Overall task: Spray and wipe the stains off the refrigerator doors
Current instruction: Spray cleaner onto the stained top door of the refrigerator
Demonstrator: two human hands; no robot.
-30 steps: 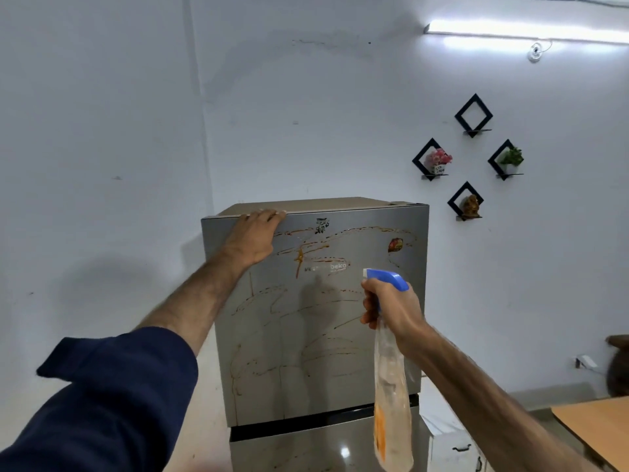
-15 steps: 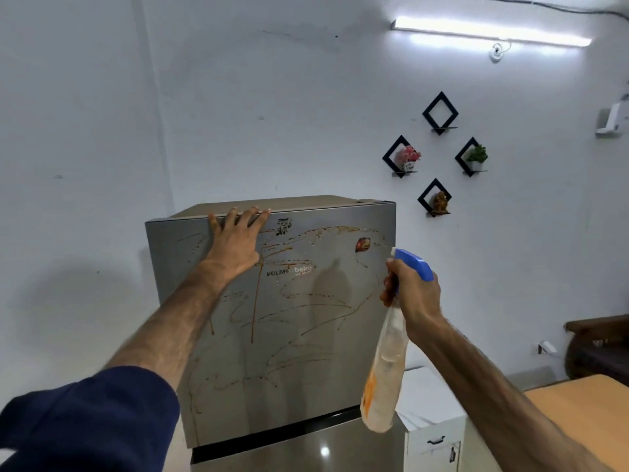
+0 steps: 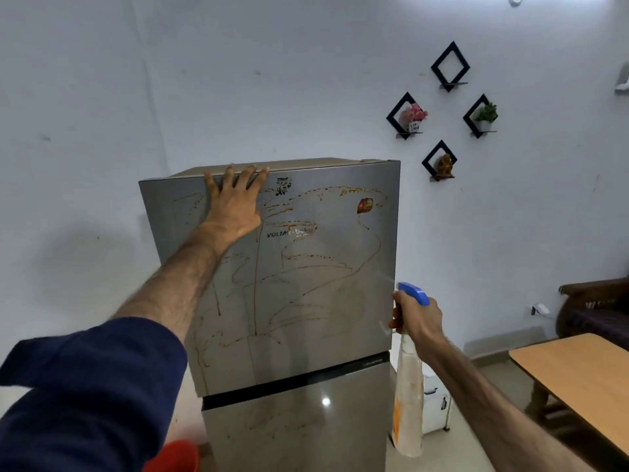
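Nearest, low at the left: a dark blue sleeve (image 3: 85, 390), pushed up the forearm. Nearer on the other side, the right hand (image 3: 417, 316), fingers curled round the neck of a spray bottle (image 3: 408, 400), forefinger side wrapped at the trigger under the blue spray head (image 3: 413, 292). Bottle body hung down below that grip, translucent, with an orange patch low on its side; nozzle turned toward the right edge of the upper refrigerator door (image 3: 306, 284), just beside it; a faint haze just off the nozzle, too thin to call.

Farther along, the left hand (image 3: 235, 202), laid flat high on the upper door, fingers spread and straight, fingertips (image 3: 231, 172) reaching over the door's top edge. Nothing pinched there, only pressed against the steel. Brownish-orange stains (image 3: 306, 264) to the right of and below that palm: looping streaks across the panel, thin drips running down beneath the wrist. Small sticker (image 3: 365, 206) well to the right of the left hand, above the bottle grip. Lower door (image 3: 296, 434) under a dark gap, faintly smeared too. Something red (image 3: 173, 456) at the foot, cut off by the frame.

Right of the bottle hand: a wooden table (image 3: 575, 376), a small white cabinet (image 3: 434, 403) behind the bottle, dark furniture beyond. Farthest, four black diamond wall shelves (image 3: 439, 114) on the pale wall.
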